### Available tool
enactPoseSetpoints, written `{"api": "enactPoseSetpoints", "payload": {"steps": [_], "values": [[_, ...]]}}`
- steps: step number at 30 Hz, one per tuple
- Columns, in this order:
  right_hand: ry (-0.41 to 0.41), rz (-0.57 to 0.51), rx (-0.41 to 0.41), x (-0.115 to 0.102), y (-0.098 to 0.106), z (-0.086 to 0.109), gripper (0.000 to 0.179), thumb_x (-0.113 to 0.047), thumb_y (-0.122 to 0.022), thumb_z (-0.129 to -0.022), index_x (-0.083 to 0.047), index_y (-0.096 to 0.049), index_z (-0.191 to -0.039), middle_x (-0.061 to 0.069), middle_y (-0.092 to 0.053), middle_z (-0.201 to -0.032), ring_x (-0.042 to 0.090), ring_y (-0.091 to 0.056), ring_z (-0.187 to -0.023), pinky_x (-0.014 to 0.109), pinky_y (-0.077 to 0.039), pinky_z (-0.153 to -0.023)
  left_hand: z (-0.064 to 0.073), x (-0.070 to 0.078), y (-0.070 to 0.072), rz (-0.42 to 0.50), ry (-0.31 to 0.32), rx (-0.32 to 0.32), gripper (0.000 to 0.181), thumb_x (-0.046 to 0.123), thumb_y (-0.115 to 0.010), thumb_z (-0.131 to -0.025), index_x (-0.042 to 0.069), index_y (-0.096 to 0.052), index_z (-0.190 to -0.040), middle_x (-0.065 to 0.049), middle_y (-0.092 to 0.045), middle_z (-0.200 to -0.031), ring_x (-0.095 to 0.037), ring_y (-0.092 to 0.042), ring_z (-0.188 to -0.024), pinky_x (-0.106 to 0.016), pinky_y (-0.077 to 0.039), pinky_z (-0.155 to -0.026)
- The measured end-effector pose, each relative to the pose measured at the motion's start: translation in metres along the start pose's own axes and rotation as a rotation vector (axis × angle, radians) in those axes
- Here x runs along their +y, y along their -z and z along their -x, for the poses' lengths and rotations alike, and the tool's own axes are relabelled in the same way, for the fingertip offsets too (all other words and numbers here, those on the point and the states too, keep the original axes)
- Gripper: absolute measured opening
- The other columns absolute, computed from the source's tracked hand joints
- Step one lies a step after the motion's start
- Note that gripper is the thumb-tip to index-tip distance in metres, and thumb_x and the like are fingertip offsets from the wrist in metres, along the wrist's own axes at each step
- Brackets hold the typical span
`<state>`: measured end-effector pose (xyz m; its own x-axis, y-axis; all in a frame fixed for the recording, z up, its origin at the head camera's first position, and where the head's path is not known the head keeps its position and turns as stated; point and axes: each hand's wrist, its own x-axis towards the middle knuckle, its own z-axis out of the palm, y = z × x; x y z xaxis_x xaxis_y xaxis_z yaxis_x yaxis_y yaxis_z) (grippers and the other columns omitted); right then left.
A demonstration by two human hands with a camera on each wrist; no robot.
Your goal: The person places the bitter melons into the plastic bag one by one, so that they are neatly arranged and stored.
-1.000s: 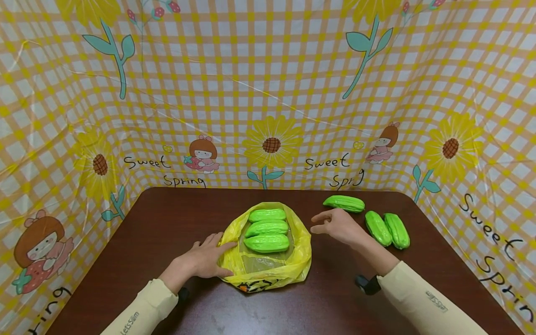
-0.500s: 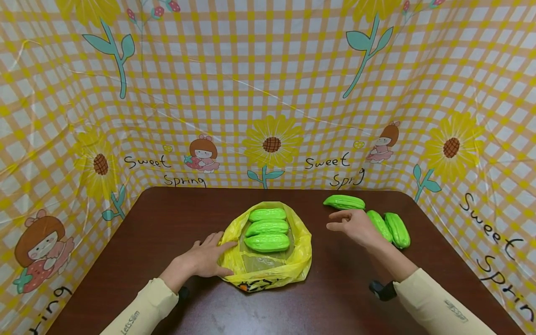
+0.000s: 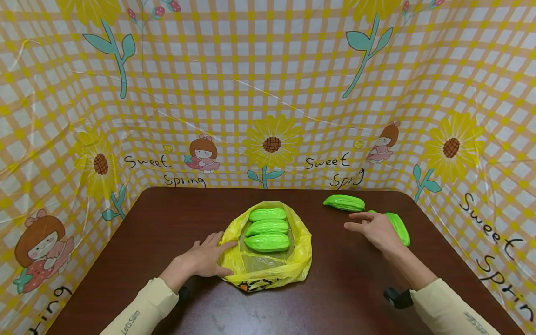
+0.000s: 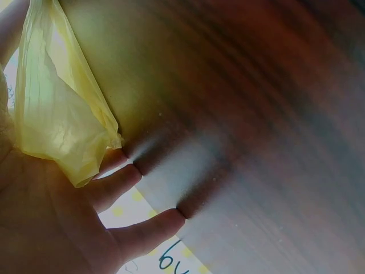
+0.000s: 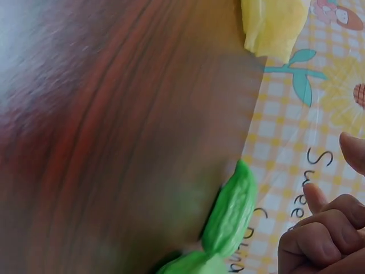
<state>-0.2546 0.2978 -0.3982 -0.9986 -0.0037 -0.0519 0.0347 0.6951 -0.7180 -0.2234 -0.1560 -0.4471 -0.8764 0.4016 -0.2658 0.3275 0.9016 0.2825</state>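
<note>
A yellow plastic bag lies spread with its mouth up on the table, three green bitter melons side by side in it. My left hand rests at the bag's left rim, thumb and index finger over the plastic. In the left wrist view its fingers are straight, fingertips on the table, the bag's edge against the palm. My right hand holds nothing; thumb and index finger reach out, the others curl in. It hovers by three more bitter melons, one at the back, one at right, one mostly hidden.
The brown wooden table has patterned checked cloth standing behind and along both sides. Dark wrist-camera mounts stick out under the sleeves.
My right hand has moved to the right, away from the bag and over the loose bitter melons, covering most of one. The left hand and the bag have stayed put.
</note>
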Motion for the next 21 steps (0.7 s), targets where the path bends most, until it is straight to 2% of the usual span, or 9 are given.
{"api": "enactPoseSetpoints", "payload": {"steps": [3, 5, 7, 9, 11, 13, 14, 18, 21], "values": [[-0.027, 0.002, 0.016, 0.008, 0.004, 0.000, 0.068, -0.051, -0.073, -0.089, -0.003, -0.063, -0.136, 0.009, -0.049, -0.076, 0.022, -0.044, -0.073, 0.034, -0.037, -0.068, 0.000, 0.000, 0.000, 0.007, 0.001, -0.003, 0.079, 0.055, -0.072, -0.088, 0.029, -0.040, -0.156, -0.019, -0.018, -0.166, -0.039, -0.021, -0.153, -0.070, -0.024, -0.112], [-0.041, 0.000, 0.022, 0.014, 0.006, -0.001, 0.069, -0.051, -0.073, -0.089, -0.002, -0.061, -0.137, -0.002, -0.046, -0.066, 0.013, -0.041, -0.065, 0.031, -0.036, -0.063, 0.000, 0.000, 0.000, 0.008, 0.003, -0.004, 0.079, 0.055, -0.072, -0.088, 0.029, -0.039, -0.156, -0.018, -0.018, -0.166, -0.039, -0.021, -0.153, -0.070, -0.023, -0.112], [-0.074, -0.029, 0.024, 0.018, 0.009, -0.002, 0.069, -0.049, -0.073, -0.089, -0.002, -0.060, -0.138, -0.008, -0.027, -0.056, 0.014, -0.027, -0.057, 0.032, -0.031, -0.058, -0.001, 0.000, 0.000, 0.008, 0.004, -0.004, 0.079, 0.055, -0.072, -0.088, 0.029, -0.039, -0.156, -0.018, -0.018, -0.166, -0.038, -0.021, -0.153, -0.070, -0.023, -0.112], [-0.089, -0.036, 0.027, 0.023, 0.011, -0.001, 0.071, -0.050, -0.072, -0.090, -0.002, -0.058, -0.140, 0.003, -0.054, -0.065, 0.022, -0.044, -0.063, 0.033, -0.037, -0.061, 0.000, 0.000, 0.001, 0.005, 0.005, -0.003, 0.080, 0.055, -0.072, -0.088, 0.028, -0.039, -0.156, -0.018, -0.019, -0.166, -0.039, -0.021, -0.153, -0.070, -0.023, -0.112], [-0.105, -0.047, 0.031, 0.025, 0.012, 0.000, 0.073, -0.052, -0.071, -0.090, -0.002, -0.058, -0.141, 0.021, -0.068, -0.106, 0.032, -0.054, -0.089, 0.036, -0.039, -0.069, 0.000, 0.001, 0.001, 0.006, 0.005, -0.005, 0.080, 0.055, -0.072, -0.088, 0.028, -0.039, -0.156, -0.018, -0.018, -0.166, -0.039, -0.021, -0.153, -0.070, -0.023, -0.112], [-0.116, -0.052, 0.038, 0.028, 0.013, 0.002, 0.077, -0.056, -0.070, -0.089, -0.003, -0.056, -0.143, 0.029, -0.047, -0.148, 0.041, -0.048, -0.115, 0.039, -0.039, -0.078, 0.000, 0.001, 0.001, 0.010, 0.007, -0.005, 0.080, 0.055, -0.072, -0.088, 0.028, -0.040, -0.156, -0.019, -0.018, -0.166, -0.039, -0.021, -0.153, -0.070, -0.023, -0.112], [-0.120, -0.051, 0.046, 0.029, 0.014, 0.003, 0.080, -0.059, -0.070, -0.088, -0.003, -0.056, -0.143, 0.029, -0.030, -0.159, 0.043, -0.041, -0.129, 0.039, -0.039, -0.083, 0.001, 0.001, 0.001, 0.011, 0.008, -0.006, 0.080, 0.055, -0.072, -0.088, 0.028, -0.040, -0.156, -0.019, -0.018, -0.166, -0.039, -0.020, -0.153, -0.070, -0.023, -0.112], [-0.153, -0.074, 0.078, 0.035, 0.016, 0.005, 0.086, -0.062, -0.072, -0.086, -0.002, -0.054, -0.144, 0.028, -0.024, -0.162, 0.039, -0.039, -0.128, 0.038, -0.036, -0.080, 0.001, 0.000, 0.002, 0.014, 0.009, -0.006, 0.079, 0.054, -0.072, -0.089, 0.028, -0.039, -0.156, -0.019, -0.018, -0.166, -0.039, -0.019, -0.153, -0.070, -0.022, -0.113], [-0.176, -0.080, 0.106, 0.041, 0.018, 0.006, 0.086, -0.061, -0.071, -0.086, 0.000, -0.054, -0.144, 0.030, -0.023, -0.162, 0.034, -0.043, -0.114, 0.038, -0.035, -0.074, 0.001, 0.000, 0.002, 0.009, 0.006, -0.006, 0.079, 0.054, -0.072, -0.089, 0.028, -0.039, -0.156, -0.019, -0.018, -0.166, -0.039, -0.019, -0.153, -0.071, -0.022, -0.113]]}}
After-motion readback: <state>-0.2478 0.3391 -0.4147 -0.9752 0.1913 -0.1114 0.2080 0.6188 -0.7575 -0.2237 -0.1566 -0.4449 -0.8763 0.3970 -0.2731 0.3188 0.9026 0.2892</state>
